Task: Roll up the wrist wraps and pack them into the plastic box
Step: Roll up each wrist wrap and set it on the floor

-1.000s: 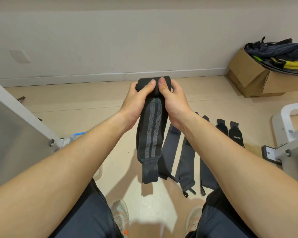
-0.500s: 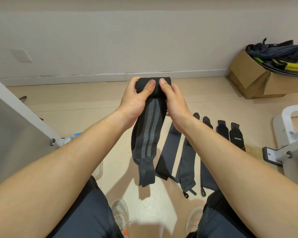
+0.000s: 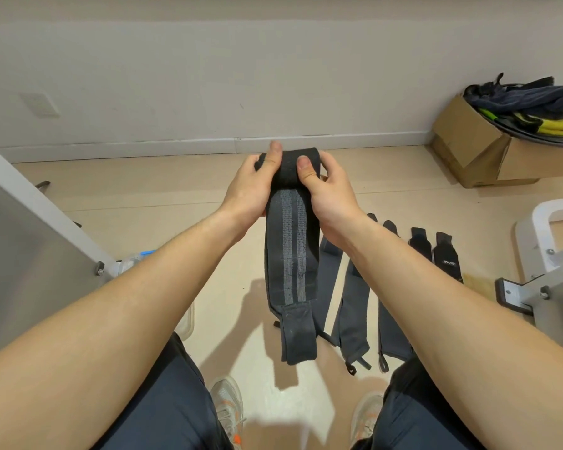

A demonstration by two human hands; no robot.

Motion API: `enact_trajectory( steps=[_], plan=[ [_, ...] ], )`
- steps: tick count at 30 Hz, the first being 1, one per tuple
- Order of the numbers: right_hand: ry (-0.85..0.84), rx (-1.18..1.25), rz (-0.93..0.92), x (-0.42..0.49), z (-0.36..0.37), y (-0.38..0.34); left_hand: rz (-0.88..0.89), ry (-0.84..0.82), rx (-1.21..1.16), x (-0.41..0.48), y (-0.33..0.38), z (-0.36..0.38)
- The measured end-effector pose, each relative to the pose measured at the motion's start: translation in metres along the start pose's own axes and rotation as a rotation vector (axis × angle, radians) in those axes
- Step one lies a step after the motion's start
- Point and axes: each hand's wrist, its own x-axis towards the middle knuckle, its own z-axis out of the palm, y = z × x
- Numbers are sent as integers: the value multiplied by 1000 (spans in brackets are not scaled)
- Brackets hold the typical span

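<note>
Both hands clench the rolled top of a dark wrist wrap (image 3: 288, 168). The left hand (image 3: 249, 190) has its thumb laid up over the roll, and the right hand (image 3: 330, 190) has its thumb pressed on the roll's front. The unrolled tail, marked with two grey stripes, hangs straight down between the forearms, above the floor (image 3: 143, 196).

Just right of the tail, more flat wraps (image 3: 351, 306) lie side by side on the floor, partly hidden by the right forearm. Two black ones (image 3: 447, 254) lie beyond that arm.

The plastic box (image 3: 186, 319) shows only a pale rim beside the left forearm — the rest is hidden. A cardboard box (image 3: 468, 138) heaped with fabric sits at the floor's far right edge, by the wall.
</note>
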Motion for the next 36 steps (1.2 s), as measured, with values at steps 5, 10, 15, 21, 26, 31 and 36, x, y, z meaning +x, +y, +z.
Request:
enact_trajectory(
  steps=[5, 10, 15, 21, 26, 31, 36],
  plan=[
    [-36, 37, -2, 1, -5, -3, 90, -14, -133, 2, -6, 2],
    [32, -176, 142, 7, -9, -2, 175, -58, -64, 1, -7, 1],
    [79, -404, 135, 7, -14, -5, 244, -123, 12, -2, -9, 5],
    [28, -108, 75, 4, -15, -6, 143, -167, -90, -2, -5, 2],
    [21, -54, 41, 2, -8, -1, -55, -110, -62, -2, -1, 1],
    [1, -37, 29, -3, -4, -1, -50, -103, -96, -3, -6, 5],
    [32, -10, 138, -6, 1, -3, 0, 13, -207, -3, -9, 11]
  ],
)
